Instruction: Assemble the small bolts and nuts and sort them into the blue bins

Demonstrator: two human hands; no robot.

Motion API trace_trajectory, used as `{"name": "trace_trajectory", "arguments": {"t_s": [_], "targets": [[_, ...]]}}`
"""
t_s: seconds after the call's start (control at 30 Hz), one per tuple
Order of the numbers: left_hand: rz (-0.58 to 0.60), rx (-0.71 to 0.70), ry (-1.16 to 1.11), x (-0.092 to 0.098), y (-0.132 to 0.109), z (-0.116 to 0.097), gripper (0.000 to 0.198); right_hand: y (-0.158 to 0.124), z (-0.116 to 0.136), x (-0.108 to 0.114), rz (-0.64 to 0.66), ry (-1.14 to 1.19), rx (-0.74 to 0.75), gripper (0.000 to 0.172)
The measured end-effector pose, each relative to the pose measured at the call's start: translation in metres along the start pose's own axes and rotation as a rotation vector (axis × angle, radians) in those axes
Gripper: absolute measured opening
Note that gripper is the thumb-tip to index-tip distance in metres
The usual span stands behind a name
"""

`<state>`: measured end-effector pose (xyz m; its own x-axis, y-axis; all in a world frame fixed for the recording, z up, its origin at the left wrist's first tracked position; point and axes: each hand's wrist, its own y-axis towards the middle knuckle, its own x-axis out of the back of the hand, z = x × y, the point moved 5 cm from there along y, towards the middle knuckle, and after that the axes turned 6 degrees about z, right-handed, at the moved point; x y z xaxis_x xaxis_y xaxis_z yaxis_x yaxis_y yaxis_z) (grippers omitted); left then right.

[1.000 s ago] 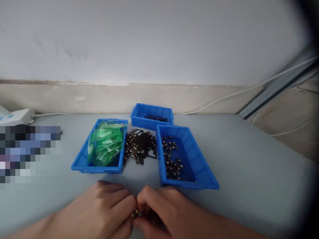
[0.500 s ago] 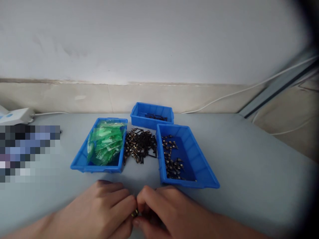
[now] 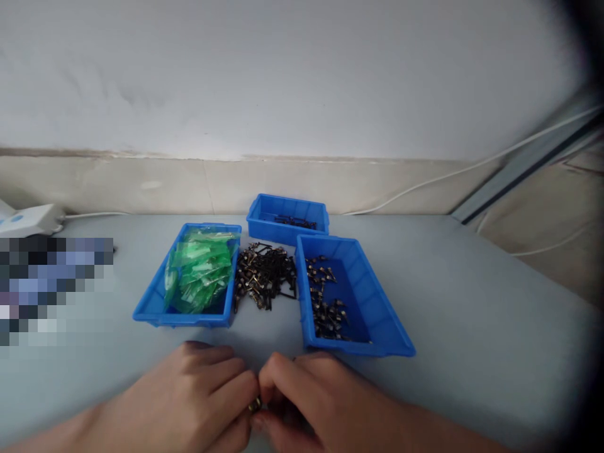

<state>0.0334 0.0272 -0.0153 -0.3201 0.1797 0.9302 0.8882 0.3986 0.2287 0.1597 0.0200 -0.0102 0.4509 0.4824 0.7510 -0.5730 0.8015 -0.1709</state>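
Observation:
My left hand (image 3: 202, 396) and my right hand (image 3: 306, 396) meet at the bottom centre, above the grey table. The fingers of both are curled closed. A small brass-coloured metal piece (image 3: 255, 404) peeks out between the fingertips of the two hands; most of it is hidden, so its exact kind does not show. Just beyond the hands lies a pile of black and brass-coloured screw-like parts (image 3: 267, 274). To its right, a blue bin (image 3: 377, 302) holds similar short metal parts (image 3: 330, 314).
Left of the pile stands a blue bin (image 3: 141, 311) with green plastic packets (image 3: 202, 270). A smaller blue bin (image 3: 262, 226) with dark screw-like parts sits near the wall. A white device (image 3: 33, 220) is at far left; a white cable (image 3: 415, 187) runs at right.

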Motion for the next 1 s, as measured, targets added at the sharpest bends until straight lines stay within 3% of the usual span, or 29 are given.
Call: {"name": "trace_trajectory", "arguments": {"t_s": [1.0], "targets": [[-0.005, -0.001, 0.026, 0.0007, -0.0019, -0.0004, 0.041, -0.0002, 0.0025, -0.0011, 0.033, -0.077, 0.043, 0.013]]}}
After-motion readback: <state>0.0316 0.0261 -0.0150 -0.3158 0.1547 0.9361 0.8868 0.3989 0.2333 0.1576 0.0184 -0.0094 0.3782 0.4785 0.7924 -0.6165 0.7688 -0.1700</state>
